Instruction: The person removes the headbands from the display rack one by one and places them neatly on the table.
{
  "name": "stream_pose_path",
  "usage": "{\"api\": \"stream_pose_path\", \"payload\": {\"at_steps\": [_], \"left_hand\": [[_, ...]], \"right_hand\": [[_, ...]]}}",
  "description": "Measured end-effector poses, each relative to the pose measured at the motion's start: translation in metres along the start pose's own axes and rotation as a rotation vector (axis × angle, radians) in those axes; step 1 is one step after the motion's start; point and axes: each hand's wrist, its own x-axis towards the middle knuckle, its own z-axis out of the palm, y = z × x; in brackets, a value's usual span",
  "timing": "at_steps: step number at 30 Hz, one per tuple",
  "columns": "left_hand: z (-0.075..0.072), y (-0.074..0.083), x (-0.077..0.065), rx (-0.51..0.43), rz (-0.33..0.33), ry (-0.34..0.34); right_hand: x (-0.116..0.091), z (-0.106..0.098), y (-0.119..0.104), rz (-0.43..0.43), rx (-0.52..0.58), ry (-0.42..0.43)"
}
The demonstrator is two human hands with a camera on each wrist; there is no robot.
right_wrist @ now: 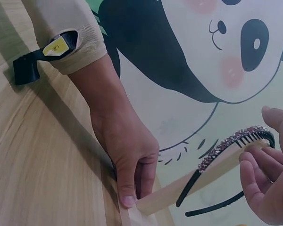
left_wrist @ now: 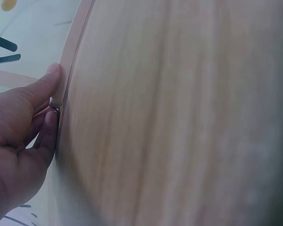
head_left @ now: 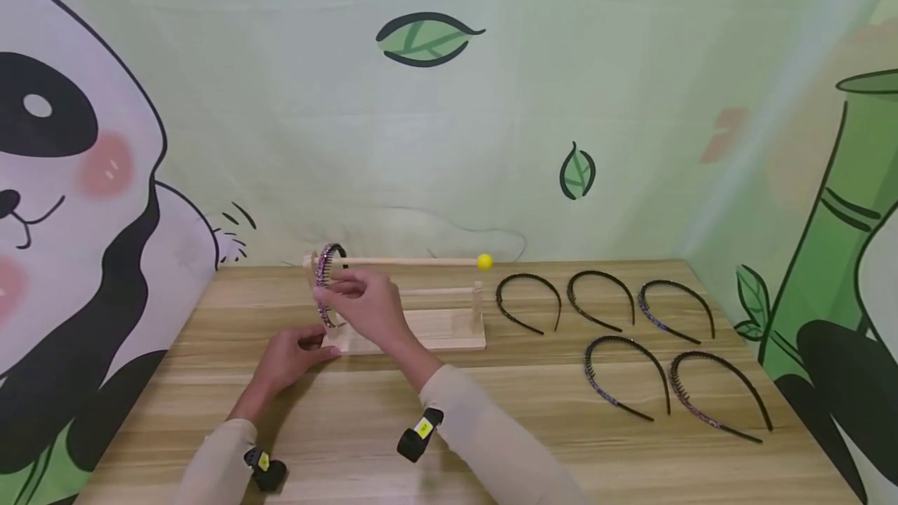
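Observation:
A wooden rack [head_left: 449, 330] stands at the back of the table, with a long upper rod [head_left: 414, 261] that ends in a yellow ball. A black toothed headband [head_left: 325, 267] with glittery pink-purple stones hangs on that rod, close to the left upright. My right hand [head_left: 368, 306] is at this headband; in the right wrist view its thumb [right_wrist: 273, 115] stands apart from the fingers, with the band between them. With thumb and fingers, my left hand [head_left: 288, 361] grips the left end of the rack's base, also seen in the left wrist view [left_wrist: 19, 127].
Several headbands lie on the table to the right: plain-looking dark ones [head_left: 529, 277] [head_left: 601, 275] at the back, others with blue stones [head_left: 648, 314] [head_left: 603, 394] and one with pink stones [head_left: 701, 414]. A printed cloth wall [head_left: 449, 139] rises right behind the rack.

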Motion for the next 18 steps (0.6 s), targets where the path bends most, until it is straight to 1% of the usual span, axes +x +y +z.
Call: {"api": "stream_pose_path", "payload": {"at_steps": [4,12,18], "left_hand": [[-0.0007,-0.0005,-0.0002,-0.002,-0.003,0.003],[-0.0001,0.0013,0.0006,-0.002,0.005,0.006],[-0.0002,0.0002,0.0006,-0.007,0.015,0.009]], "right_hand": [[-0.0007,0.0028,-0.0004,0.007,0.006,-0.012],[-0.0003,0.0028,0.0011,-0.015,0.011,0.001],[0.0002,0.0010,0.0006,-0.023,-0.013,-0.008]]}}
